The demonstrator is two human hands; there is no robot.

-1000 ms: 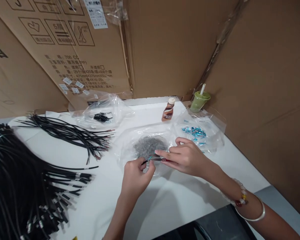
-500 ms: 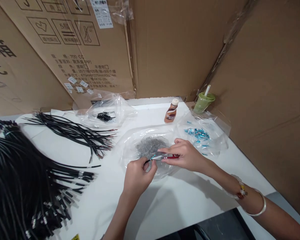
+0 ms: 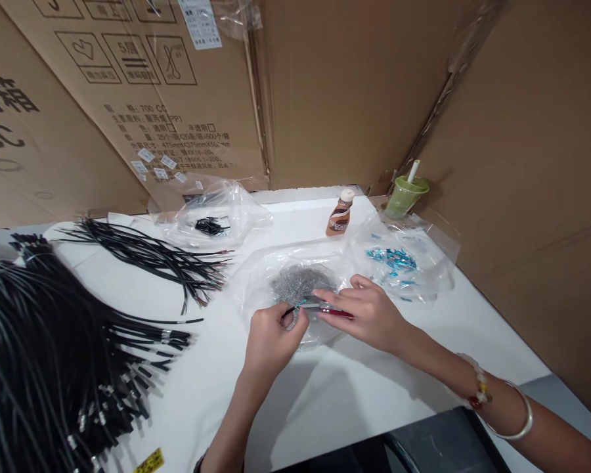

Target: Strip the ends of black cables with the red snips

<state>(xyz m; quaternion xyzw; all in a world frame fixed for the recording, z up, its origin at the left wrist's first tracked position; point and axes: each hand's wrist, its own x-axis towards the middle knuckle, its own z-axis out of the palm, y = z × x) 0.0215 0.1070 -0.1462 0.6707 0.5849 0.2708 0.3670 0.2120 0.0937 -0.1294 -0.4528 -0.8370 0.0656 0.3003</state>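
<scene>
My left hand (image 3: 277,330) is closed in a pinch on the end of a black cable (image 3: 288,311). Thin coloured wires, one bluish green, stick out of the cable's tip. In my right hand (image 3: 367,309) is a small red-handled tool (image 3: 337,313) with slim metal blades, which looks like thread snips. Its blades meet the wires or lie right beside them; contact is too small to tell. Both hands are above the near side of a clear plastic bag (image 3: 251,269) holding a heap of fine grey metal pieces (image 3: 295,281).
A large pile of black cables (image 3: 44,355) fills the left, with a smaller bundle (image 3: 148,253) behind. Further bags hold black pieces (image 3: 211,226) and blue pieces (image 3: 394,258). A brown bottle (image 3: 339,215) and a green cup (image 3: 404,196) stand before cardboard boxes (image 3: 345,92).
The view has shifted slightly. The tool's blades, angled and wider-looking before, now lie narrower and flatter at the wire ends. Both hands keep their holds.
</scene>
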